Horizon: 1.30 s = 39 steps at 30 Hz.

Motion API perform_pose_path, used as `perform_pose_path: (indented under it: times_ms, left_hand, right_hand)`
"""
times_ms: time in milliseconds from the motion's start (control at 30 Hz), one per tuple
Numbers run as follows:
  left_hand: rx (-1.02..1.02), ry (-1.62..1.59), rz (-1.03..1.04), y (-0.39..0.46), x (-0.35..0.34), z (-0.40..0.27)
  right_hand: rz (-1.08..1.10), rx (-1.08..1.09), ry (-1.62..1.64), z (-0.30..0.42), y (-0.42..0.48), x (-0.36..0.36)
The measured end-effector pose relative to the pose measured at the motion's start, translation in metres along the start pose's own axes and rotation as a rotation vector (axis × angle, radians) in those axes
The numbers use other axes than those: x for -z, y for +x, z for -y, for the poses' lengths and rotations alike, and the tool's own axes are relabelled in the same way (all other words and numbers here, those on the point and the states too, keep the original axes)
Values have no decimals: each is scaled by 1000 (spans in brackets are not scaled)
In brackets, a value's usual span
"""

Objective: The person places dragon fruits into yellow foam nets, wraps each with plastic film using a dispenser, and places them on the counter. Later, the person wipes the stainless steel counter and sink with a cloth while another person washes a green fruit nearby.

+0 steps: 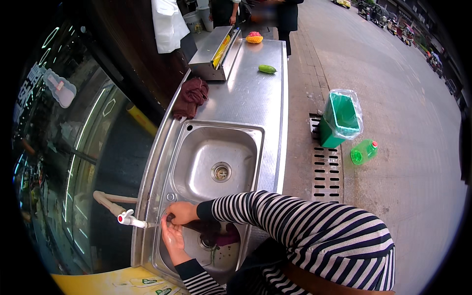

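Note:
A white plastic tap with a red-centred handle [127, 217] points at my hands over the lower basin of a steel double sink [261, 162]. My right hand [183, 213] is closed around a dark, elongated thing [170, 217]; its rounded end shows by my thumb and its kind is unclear. Just below, my left hand [173, 236] has its palm turned up, fingers apart, close to that end. Dark and purple things [229, 236] lie in the lower basin near the drain, with green stems [213, 254] and small dark bits. My right sleeve hides part of this basin.
Beyond the upper basin are a maroon cloth [191, 96], a steel film dispenser [206, 49], a green cucumber [267, 69] and a pink fruit in yellow foam net [254, 37]. A green bin [332, 129] and green bottle [363, 152] stand right. Two people [287, 16] are at the far end.

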<state>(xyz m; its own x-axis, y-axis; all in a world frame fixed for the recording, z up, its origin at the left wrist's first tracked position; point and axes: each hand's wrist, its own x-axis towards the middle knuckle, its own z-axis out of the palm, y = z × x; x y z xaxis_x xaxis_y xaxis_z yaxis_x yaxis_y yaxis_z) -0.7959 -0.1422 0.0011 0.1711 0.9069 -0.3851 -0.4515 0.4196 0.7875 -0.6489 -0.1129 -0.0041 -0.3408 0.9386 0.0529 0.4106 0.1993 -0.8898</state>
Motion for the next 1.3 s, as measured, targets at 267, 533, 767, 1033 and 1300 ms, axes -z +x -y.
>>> perform_pose_path:
  times_ms: [267,533,767,1033,1300]
  left_hand:
    - [-33,20,-134,8,13,-1]
    - [-101,145,-185,-9,-10,-14]
    - [-114,88,-183,4,-1,-11]
    - [-205,104,-194,3,15,-8]
    - [-244,-126,-260,2,39,0]
  right_hand:
    - [9,-26,-45,19,4,3]
    - [-23,36,-42,19,8,-12]
    - [-28,35,-214,26,14,-26]
    - [41,10,-215,33,21,-42]
    - [-82,144,-120,41,17,-48]
